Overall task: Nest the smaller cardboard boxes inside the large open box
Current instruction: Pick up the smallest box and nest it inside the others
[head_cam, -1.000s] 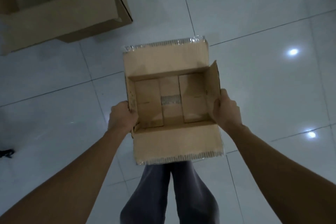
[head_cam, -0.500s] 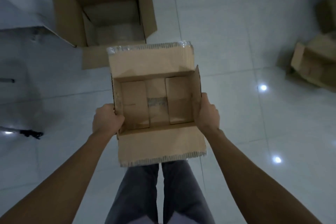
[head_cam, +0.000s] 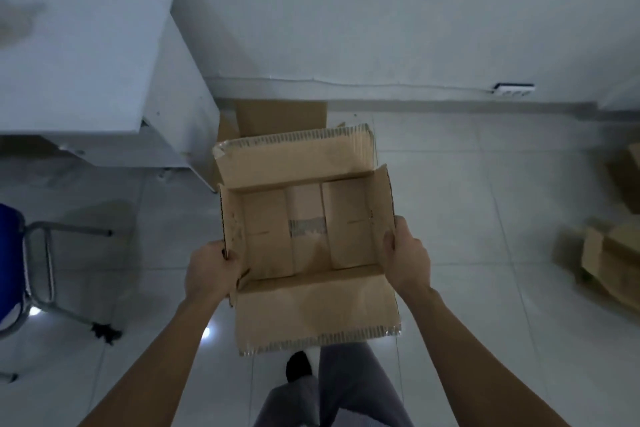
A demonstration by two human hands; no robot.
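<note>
I hold a small open cardboard box (head_cam: pixel 304 229) in the air in front of me, flaps spread, empty inside with a strip of tape on its bottom. My left hand (head_cam: pixel 211 272) grips its left wall and my right hand (head_cam: pixel 405 256) grips its right wall. Beyond it, by the wall, stands the large open box (head_cam: pixel 280 116); only its far flap and a left flap show, the rest is hidden behind the box I carry.
A white desk (head_cam: pixel 79 55) stands at the left, right next to the large box. A blue chair (head_cam: pixel 10 267) with a metal frame is at the far left. More cardboard boxes (head_cam: pixel 609 256) lie on the tiled floor at the right. A power strip (head_cam: pixel 514 88) sits by the wall.
I have walked closer with the small box held in both hands. The large open box now lies almost wholly behind the carried box, and the desk and chair have come into view.
</note>
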